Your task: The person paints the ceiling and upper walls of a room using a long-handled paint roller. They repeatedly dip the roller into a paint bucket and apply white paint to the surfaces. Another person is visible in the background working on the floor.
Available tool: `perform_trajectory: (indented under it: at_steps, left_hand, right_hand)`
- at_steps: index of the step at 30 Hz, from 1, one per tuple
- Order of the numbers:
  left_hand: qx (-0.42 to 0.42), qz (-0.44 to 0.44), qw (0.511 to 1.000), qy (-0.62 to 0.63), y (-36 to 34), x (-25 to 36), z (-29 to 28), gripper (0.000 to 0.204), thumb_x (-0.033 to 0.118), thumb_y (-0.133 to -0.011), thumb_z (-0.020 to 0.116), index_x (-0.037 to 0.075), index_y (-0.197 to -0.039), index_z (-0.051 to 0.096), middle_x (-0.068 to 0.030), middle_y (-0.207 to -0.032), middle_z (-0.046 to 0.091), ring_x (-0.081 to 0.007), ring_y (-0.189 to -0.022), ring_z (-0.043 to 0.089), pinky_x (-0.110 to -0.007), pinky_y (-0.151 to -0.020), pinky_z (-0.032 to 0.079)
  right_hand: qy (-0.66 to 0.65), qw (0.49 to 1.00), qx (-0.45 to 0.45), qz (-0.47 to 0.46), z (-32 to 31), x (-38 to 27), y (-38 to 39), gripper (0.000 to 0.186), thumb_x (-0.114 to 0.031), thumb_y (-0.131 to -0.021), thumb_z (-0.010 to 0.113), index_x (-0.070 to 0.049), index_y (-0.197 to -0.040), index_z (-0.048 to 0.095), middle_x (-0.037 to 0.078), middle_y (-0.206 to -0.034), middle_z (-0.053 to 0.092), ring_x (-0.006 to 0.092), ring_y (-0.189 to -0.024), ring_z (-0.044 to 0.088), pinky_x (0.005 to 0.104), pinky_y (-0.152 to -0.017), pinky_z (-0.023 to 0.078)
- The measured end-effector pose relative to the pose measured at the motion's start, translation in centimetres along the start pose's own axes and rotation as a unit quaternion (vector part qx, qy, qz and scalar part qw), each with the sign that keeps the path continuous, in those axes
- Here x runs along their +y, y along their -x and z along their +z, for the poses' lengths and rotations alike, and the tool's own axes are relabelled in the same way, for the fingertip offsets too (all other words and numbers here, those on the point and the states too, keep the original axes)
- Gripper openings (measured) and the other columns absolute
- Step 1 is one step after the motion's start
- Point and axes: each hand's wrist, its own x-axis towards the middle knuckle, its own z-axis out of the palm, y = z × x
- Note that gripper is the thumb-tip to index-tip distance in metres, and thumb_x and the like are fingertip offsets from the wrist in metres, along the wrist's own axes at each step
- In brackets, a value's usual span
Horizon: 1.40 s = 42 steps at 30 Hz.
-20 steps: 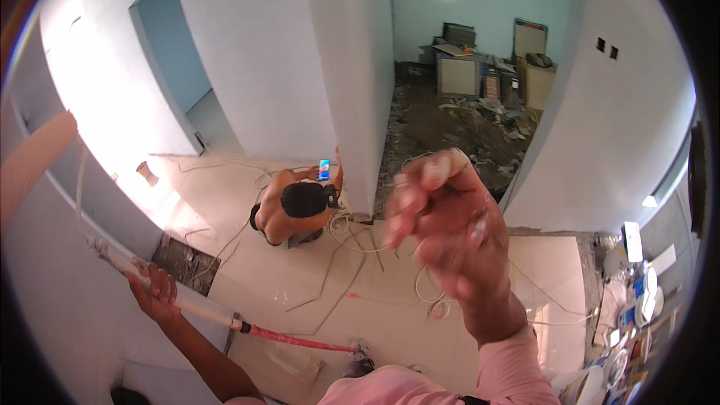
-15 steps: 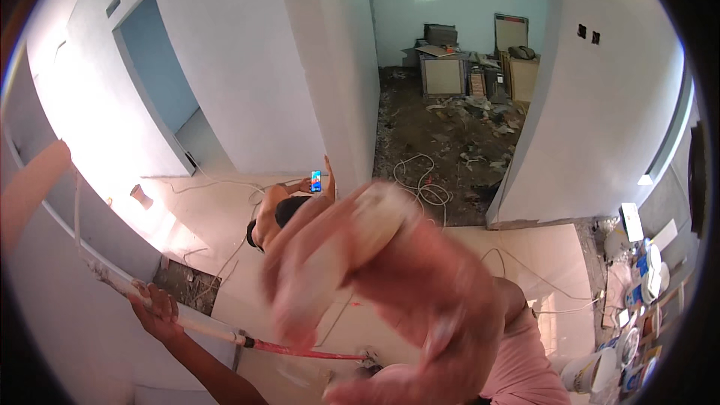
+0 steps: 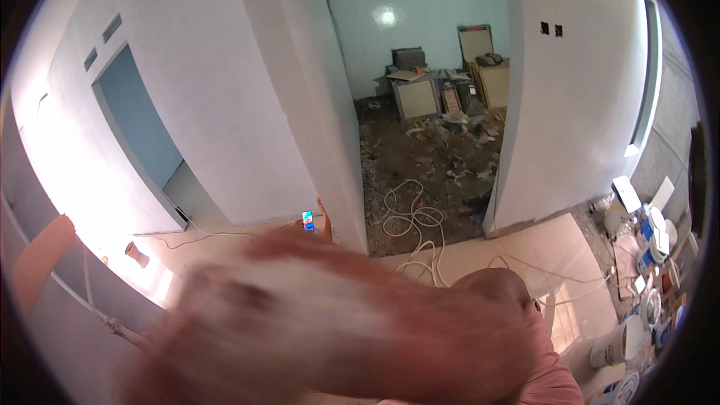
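Observation:
My right hand [image 3: 285, 330] fills the lower middle, very close and smeared by motion. Its fingers cannot be made out, nor whether anything is in them. A paint roller with a beige sleeve [image 3: 43, 262] is at the left edge. From its thin frame the long handle [image 3: 124, 332] runs down behind my right hand. My left hand is hidden; the earlier picture shows it closed around that pole. My bare knee [image 3: 491, 285] and pink clothing [image 3: 553, 367] show at lower right.
Another person's hand [image 3: 325, 217] is beside a lit phone [image 3: 307, 220] below. White cable [image 3: 412, 217] lies coiled on the dirt floor [image 3: 382, 172]. Stacked boards [image 3: 418, 99] stand at the back. Paint buckets [image 3: 611, 346] line the right. A container [image 3: 136, 255] sits left.
My right hand has swung left and lower, now covering the pole's lower part and my left hand. The view has shifted slightly, and most of the other person is hidden.

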Motion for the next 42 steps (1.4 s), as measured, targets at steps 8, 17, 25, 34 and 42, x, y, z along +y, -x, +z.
perform_trajectory:
  at_steps: [8, 17, 25, 34, 42]
  left_hand:
    - [0.091, -0.038, 0.995, 0.018, 1.1, -0.5, 2.3, 0.034, 0.048, -0.091, 0.045, 0.017, -0.080, 0.042, 0.0043, -0.047, 0.032, -0.0058, -0.031, 0.022, -0.022, -0.026, 0.016]
    - [-0.384, -0.104, 0.907, 0.142, 0.7, -1.1, 10.4, 0.029, 0.033, -0.092, 0.043, 0.006, -0.083, 0.045, -0.0051, -0.049, 0.039, -0.0184, -0.036, 0.035, -0.033, -0.034, 0.034]
    - [-0.399, -0.124, 0.898, 0.139, 1.0, -0.3, 12.7, 0.041, 0.043, -0.091, 0.042, 0.009, -0.068, 0.042, -0.0040, -0.046, 0.037, -0.0203, -0.036, 0.037, -0.036, -0.035, 0.035]
    - [-0.288, -0.075, 0.954, -0.028, 2.1, 0.4, 14.0, 0.051, 0.057, -0.092, 0.034, 0.015, -0.065, 0.041, -0.0001, -0.041, 0.031, -0.0162, -0.029, 0.029, -0.031, -0.028, 0.026]
    - [0.057, -0.013, 0.990, -0.126, 1.8, -0.2, 17.4, 0.043, 0.044, -0.092, 0.048, 0.014, -0.063, 0.036, 0.0018, -0.041, 0.029, -0.0092, -0.027, 0.026, -0.023, -0.024, 0.025]
  right_hand:
    - [0.253, 0.921, 0.295, 0.021, -8.3, 4.9, 6.1, 0.014, -0.019, -0.087, 0.057, -0.005, -0.091, 0.056, 0.004, -0.082, 0.056, 0.0134, -0.073, 0.053, 0.0243, -0.072, 0.043]
    - [0.362, 0.904, 0.001, 0.229, -2.6, 23.9, 10.0, 0.033, -0.030, -0.088, 0.052, 0.001, -0.100, 0.060, 0.015, -0.089, 0.061, 0.0221, -0.082, 0.059, 0.0346, -0.072, 0.046]
    - [0.241, 0.913, -0.138, 0.297, -1.2, 31.5, 7.6, 0.037, -0.040, -0.089, 0.052, -0.006, -0.094, 0.065, 0.011, -0.081, 0.065, 0.0206, -0.068, 0.061, 0.0351, -0.057, 0.048]
    - [0.234, 0.908, -0.115, 0.329, -1.2, 32.4, 7.9, 0.037, -0.041, -0.090, 0.051, -0.007, -0.098, 0.065, 0.009, -0.079, 0.065, 0.0182, -0.066, 0.061, 0.0320, -0.058, 0.047]
    - [0.236, 0.941, 0.096, 0.221, 0.6, 30.6, 6.3, 0.033, -0.026, -0.086, 0.051, 0.004, -0.099, 0.056, 0.024, -0.084, 0.062, 0.0352, -0.079, 0.061, 0.0402, -0.074, 0.046]
